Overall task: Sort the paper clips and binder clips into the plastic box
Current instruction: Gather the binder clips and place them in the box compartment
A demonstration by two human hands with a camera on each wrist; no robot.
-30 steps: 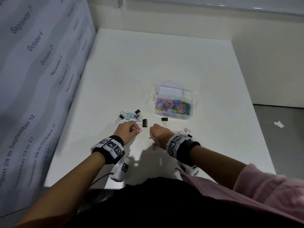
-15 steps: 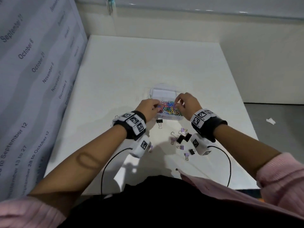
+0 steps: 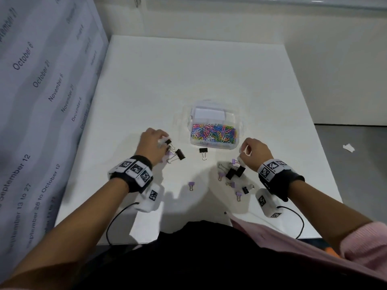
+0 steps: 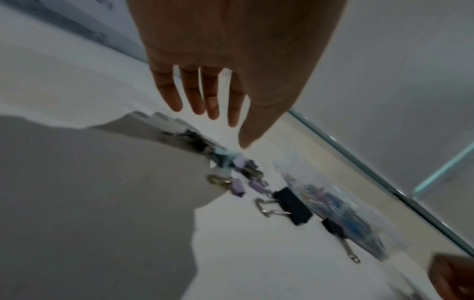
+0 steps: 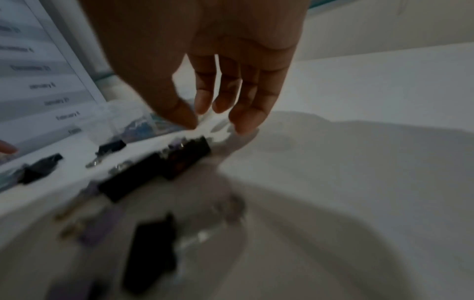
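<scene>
The box [image 3: 237,130] is sitting mid-table, paper clips [image 3: 213,132] filling its near half; binder clips [image 3: 234,173] are lying near it, unsorted; the left hand [image 3: 154,141] and right hand [image 3: 254,152] are hovering over them, fingers loose, holding nothing, probably to pick.

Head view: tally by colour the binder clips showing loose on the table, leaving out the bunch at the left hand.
Black binder clips: 4
Purple binder clips: 5
Total: 9
</scene>
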